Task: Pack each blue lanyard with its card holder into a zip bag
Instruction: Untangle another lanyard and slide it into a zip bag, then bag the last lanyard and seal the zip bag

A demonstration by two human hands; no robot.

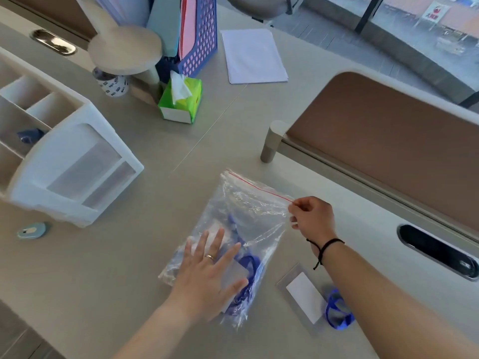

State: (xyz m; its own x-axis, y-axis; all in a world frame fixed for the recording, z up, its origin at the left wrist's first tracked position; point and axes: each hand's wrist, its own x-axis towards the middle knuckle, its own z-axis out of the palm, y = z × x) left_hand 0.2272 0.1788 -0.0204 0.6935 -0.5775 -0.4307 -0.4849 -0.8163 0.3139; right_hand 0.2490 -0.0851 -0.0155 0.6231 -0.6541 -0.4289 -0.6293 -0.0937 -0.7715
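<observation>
Sealing step: left hand [207, 275] flat, fingers spread, pressing bag [248, 211] with lanyard [250, 265] inside; right hand [311, 216] pinches zip corner; next, probably run the seal shut.

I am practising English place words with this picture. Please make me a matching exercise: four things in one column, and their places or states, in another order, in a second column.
Things:
1. left hand
2. right hand
3. tissue box
4. loose card holder

Places or states:
A. lies on the desk under the right forearm
B. pinches the zip bag's corner by the red strip
C. stands beside the blue file rack
D. presses flat on the bag

Pairs: 1-D, 2-B, 3-C, 4-A
</observation>
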